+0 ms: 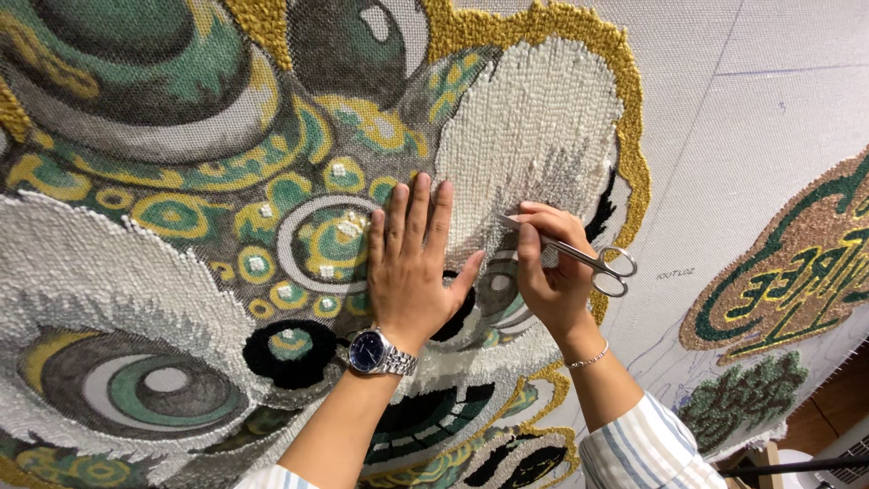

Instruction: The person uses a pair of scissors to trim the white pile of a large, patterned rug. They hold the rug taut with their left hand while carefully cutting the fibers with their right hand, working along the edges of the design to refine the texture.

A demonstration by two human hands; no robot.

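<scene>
L hand (412, 272) flat, grip released, on tufted rug (181, 272); R hand (548, 272) grip round scissors (579, 258).

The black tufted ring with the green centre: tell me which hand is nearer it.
Left. The left hand lies flat just up and right of the black ring; the right hand, holding scissors, is farther right.

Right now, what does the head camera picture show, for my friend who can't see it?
A person's right hand holds small silver scissors against a big tufted rug patterned in green, gold, white and black. The left hand, wearing a wristwatch, presses flat on the rug beside it.
</scene>
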